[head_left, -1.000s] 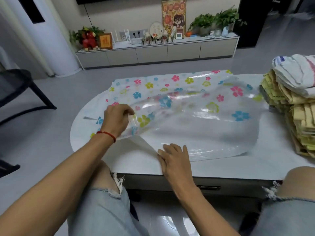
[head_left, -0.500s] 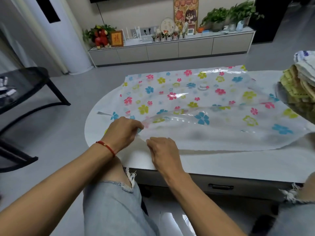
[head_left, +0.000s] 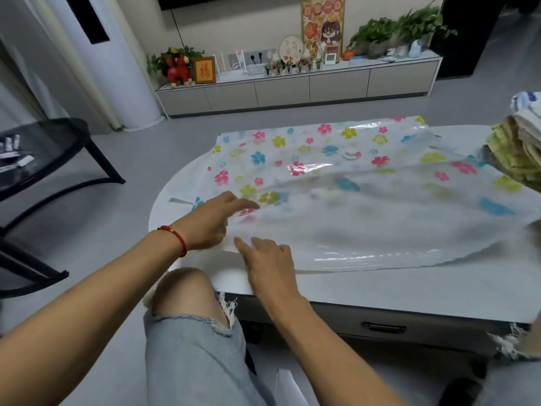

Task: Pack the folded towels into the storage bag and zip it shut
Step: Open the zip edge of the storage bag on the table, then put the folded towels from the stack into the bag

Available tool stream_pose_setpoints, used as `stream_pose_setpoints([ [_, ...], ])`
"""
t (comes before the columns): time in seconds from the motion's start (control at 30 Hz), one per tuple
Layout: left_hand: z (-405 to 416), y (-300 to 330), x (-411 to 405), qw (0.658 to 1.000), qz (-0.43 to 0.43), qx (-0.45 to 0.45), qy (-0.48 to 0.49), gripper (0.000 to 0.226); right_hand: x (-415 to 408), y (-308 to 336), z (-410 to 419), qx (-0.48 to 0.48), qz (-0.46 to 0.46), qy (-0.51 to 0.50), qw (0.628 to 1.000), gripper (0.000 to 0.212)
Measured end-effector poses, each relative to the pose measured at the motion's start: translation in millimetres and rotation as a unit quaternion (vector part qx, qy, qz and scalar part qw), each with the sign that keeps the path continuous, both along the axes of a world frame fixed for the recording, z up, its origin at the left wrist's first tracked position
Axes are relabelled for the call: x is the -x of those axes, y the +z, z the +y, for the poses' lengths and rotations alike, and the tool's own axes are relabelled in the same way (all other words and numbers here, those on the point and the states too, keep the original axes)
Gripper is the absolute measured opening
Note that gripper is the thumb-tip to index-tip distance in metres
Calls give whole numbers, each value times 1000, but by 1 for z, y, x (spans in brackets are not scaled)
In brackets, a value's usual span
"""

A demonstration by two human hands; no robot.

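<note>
The clear storage bag (head_left: pixel 366 206) with coloured flower prints lies spread across the white table (head_left: pixel 395 288), its top layer puffed up and blurred. At the bag's near left corner, my left hand (head_left: pixel 215 221), with a red bracelet on the wrist, pinches the top layer between thumb and stretched fingers. Just to the right, my right hand (head_left: pixel 269 259) rests on the bag's near edge with fingers nearly straight, pointing left. The stack of folded yellow and striped towels (head_left: pixel 518 148) stands at the table's right edge, partly cut off by the frame.
My bare knee (head_left: pixel 181 291) in torn jeans is against the table's front left. A drawer handle (head_left: pixel 383 328) shows under the tabletop. A black glass side table (head_left: pixel 44 159) stands to the left, and a low cabinet (head_left: pixel 292 89) with plants and ornaments lines the far wall.
My left hand has loosened from a fist into stretched fingers on the top layer. My right hand slid left along the near edge. The bag's top layer has billowed up, and my view turned left.
</note>
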State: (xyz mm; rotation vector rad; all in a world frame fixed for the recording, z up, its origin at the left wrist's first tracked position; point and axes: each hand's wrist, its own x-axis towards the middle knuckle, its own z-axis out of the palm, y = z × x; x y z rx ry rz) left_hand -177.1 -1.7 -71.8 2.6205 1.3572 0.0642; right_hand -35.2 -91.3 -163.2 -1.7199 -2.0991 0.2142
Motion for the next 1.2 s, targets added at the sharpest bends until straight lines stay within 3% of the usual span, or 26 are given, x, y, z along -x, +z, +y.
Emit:
stream_pose_setpoints([
  [0.23, 26, 18, 11, 974, -126, -180, 54, 59, -9, -40, -16, -3, 17, 48, 999, 42],
  [0.43, 41, 32, 9, 950, -139, -248, 129, 37, -17, -36, -20, 7, 11, 83, 996, 40],
  [0.5, 37, 33, 6, 955, -114, -247, 121, 35, -22, -33, -22, 24, 4, 116, 993, 46],
  [0.57, 32, 33, 1, 968, -66, -230, 80, 36, -36, -22, -22, 47, 72, 100, 991, 50],
  [0.6, 29, 33, -4, 973, -41, -219, 54, 36, -49, -17, -18, 35, 101, 57, 993, 50],
  [0.67, 22, 32, -18, 979, 5, -205, -13, 33, -85, -10, -10, 14, 61, -69, 996, 52],
  [0.73, 16, 29, -41, 974, 56, -204, -84, 39, -127, -8, -2, 87, -13, -193, 977, 66],
  [0.8, 11, 23, -70, 962, 107, -208, -143, 53, -158, -11, 1, 192, -38, -247, 949, 86],
  [0.97, 15, 19, -125, 944, 172, -224, -168, 77, -173, -31, 10, 215, -81, -196, 953, 101],
  [1.2, 40, 39, -138, 961, 187, -166, -116, 72, -191, -21, 38, 229, -109, -87, 964, 99],
])
